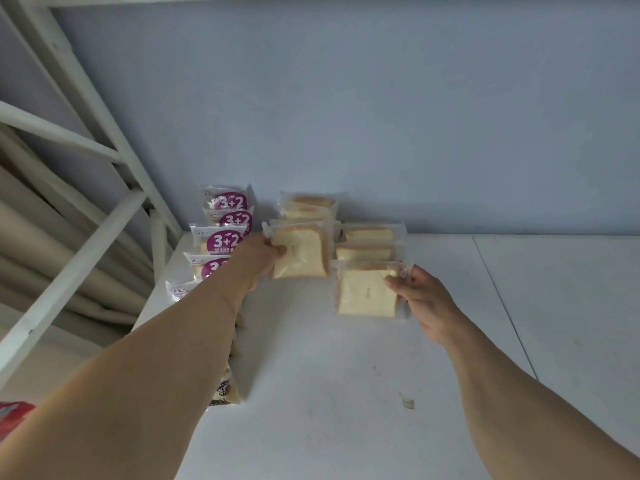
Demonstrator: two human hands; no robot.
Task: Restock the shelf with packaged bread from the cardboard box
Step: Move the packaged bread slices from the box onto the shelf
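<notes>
The left forearm [166, 341] hides most of the nearer purple-labelled packets [207, 268].

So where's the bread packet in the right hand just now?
The packet stands on the white shelf right of centre, pinched at its top right corner by the right hand, at the front of the right-hand row of plain bread packets.

Both bare arms reach forward toward the frame's centre. The left hand [265, 256] has its fingers curled in a pinch; the right hand [420, 296] pinches likewise, lower right.
</notes>
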